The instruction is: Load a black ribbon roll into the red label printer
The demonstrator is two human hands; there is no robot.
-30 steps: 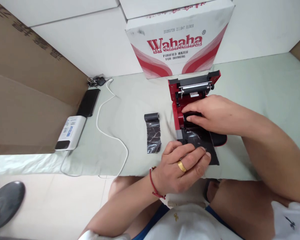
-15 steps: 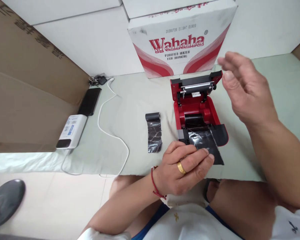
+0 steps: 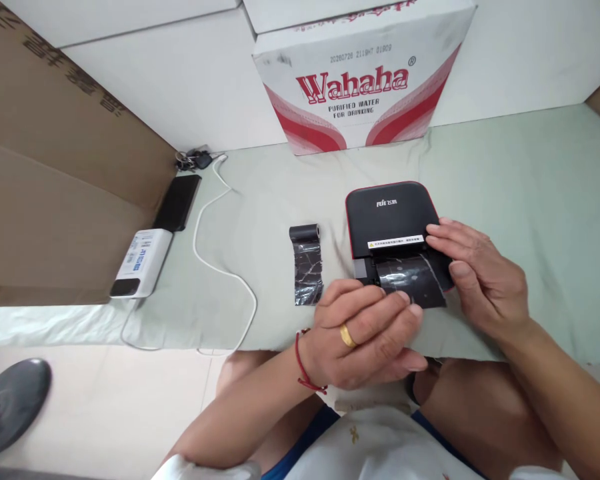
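A small black-and-red label printer (image 3: 393, 217) sits on the cloth, its black lid closed. Black glossy ribbon film (image 3: 413, 277) comes out of its front slot toward me. My left hand (image 3: 367, 333), with a gold ring, is at the near edge of the film; its fingertips seem to touch it, and the thumb is held apart below. Part of the printer's front left is hidden behind this hand. My right hand (image 3: 487, 277) rests with outstretched fingers against the printer's right side, thumb by the front right corner. Left of the printer lies a partly unrolled black ribbon roll (image 3: 307, 263).
Behind the printer stands a white and red Wahaha carton (image 3: 360, 93). A white power bank (image 3: 143, 263), a black phone (image 3: 177, 202) and keys (image 3: 195, 159) lie at the left beside a cardboard box (image 3: 70, 207). A white cable (image 3: 199, 250) winds across the cloth.
The printer's lid has swung down from raised to closed. My right hand came down from the air to the printer's right side. My left thumb has parted from the fingers.
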